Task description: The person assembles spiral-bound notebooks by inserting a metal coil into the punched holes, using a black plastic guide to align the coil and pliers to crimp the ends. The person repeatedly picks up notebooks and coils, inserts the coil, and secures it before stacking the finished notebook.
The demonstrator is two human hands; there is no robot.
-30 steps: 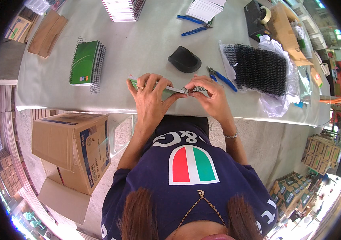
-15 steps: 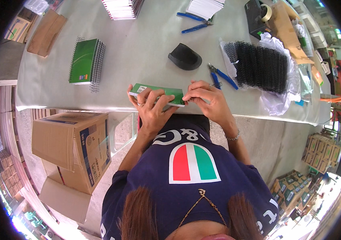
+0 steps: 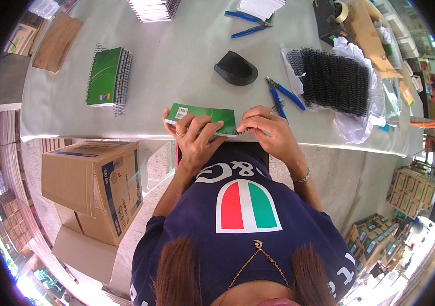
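A green-covered notebook (image 3: 208, 113) is gripped in my left hand (image 3: 195, 142), its fingers lying over the cover at the table's front edge. Beside the notebook's lower right corner, my right hand (image 3: 272, 133) pinches the end of a thin black wire coil (image 3: 241, 132). How far that coil runs into the notebook is hidden. Just beyond my right hand lie blue-handled pliers (image 3: 284, 96) with a small piece of coil by one handle. A black, rounded, cup-like piece (image 3: 235, 68) rests farther up the table.
Spiral notebooks (image 3: 107, 76) with green covers are stacked at left. Many black coils (image 3: 332, 81) lie on white wrapping at right. Farther back are more pliers (image 3: 248, 31), paper stacks (image 3: 153, 7) and a tape dispenser (image 3: 324, 23). An open cardboard box (image 3: 87, 178) stands below the table.
My right hand has shifted slightly right, away from the notebook's corner, still pinching. The notebook has tilted so that more of its green cover shows.
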